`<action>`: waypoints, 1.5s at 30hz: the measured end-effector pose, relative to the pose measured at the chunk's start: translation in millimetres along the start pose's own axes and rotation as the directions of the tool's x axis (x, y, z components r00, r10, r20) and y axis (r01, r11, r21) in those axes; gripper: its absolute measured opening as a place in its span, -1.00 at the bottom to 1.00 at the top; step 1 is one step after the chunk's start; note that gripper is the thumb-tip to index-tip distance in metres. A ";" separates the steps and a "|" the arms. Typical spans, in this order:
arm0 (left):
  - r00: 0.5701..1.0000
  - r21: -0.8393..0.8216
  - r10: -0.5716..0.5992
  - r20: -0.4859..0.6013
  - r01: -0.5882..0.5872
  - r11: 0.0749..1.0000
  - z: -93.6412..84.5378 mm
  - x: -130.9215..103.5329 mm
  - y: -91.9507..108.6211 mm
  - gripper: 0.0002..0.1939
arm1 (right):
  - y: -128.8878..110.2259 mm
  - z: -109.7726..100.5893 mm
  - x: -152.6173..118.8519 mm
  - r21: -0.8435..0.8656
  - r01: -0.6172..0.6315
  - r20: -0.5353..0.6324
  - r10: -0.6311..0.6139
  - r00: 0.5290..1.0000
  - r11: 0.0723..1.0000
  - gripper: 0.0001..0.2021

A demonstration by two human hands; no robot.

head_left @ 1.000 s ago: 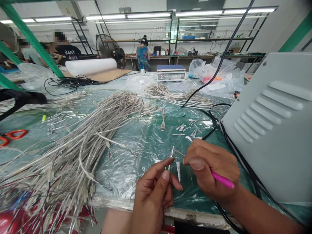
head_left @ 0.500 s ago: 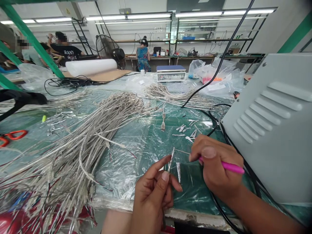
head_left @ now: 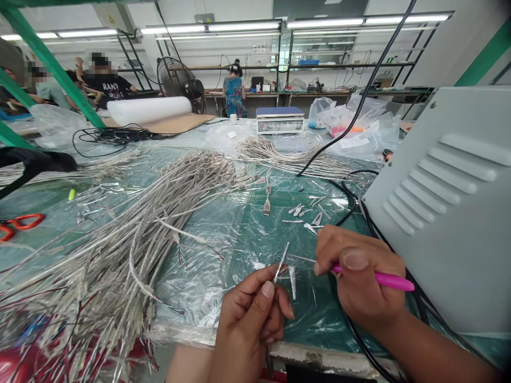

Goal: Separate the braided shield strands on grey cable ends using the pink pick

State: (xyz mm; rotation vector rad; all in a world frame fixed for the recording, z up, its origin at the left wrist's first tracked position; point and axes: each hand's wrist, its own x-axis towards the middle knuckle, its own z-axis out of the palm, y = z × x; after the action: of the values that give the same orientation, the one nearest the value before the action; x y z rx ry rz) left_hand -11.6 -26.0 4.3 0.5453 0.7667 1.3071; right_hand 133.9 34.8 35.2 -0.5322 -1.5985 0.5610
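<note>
Your view bright; white light from tube lamps [head_left: 245,25] across room; glare on plastic sheet [head_left: 195,298]; edges stretched, upper-right corner dark.

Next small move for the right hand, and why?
Probably bring the pink-handled tool against the silver foil piece: the right hand holds the tool with its thin tip toward the piece, and the left hand pinches that piece, one end sticking out. The tip shows just beside it; contact is hard to judge.

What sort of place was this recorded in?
Probably an electronics workshop or factory floor: a large bundle of cables lies on the worktable, a scale stands farther back, and a person is at a far bench.
</note>
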 end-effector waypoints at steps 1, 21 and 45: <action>1.000 -0.006 -0.011 -0.002 0.011 1.000 0.0 -0.2 0.9 -0.80 | -0.6 0.2 0.7 -0.018 -0.017 -0.038 0.016 0.999 1.000 -0.60; 0.999 -0.048 -0.022 0.048 0.024 0.999 -3.5 1.1 3.1 -0.79 | 2.3 1.9 12.5 -0.095 -0.656 0.338 0.644 0.686 0.749 -0.68; 0.975 -0.035 0.195 -0.107 -0.200 0.979 -2.1 2.2 -2.8 -0.94 | -4.0 7.5 10.4 -0.321 -0.547 0.455 0.632 0.627 0.773 -0.68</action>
State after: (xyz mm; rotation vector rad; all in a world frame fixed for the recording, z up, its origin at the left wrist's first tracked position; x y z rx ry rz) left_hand -11.2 -24.6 0.5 0.5309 0.7803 1.5434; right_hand 125.4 38.0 45.1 -1.1217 -2.0109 1.1830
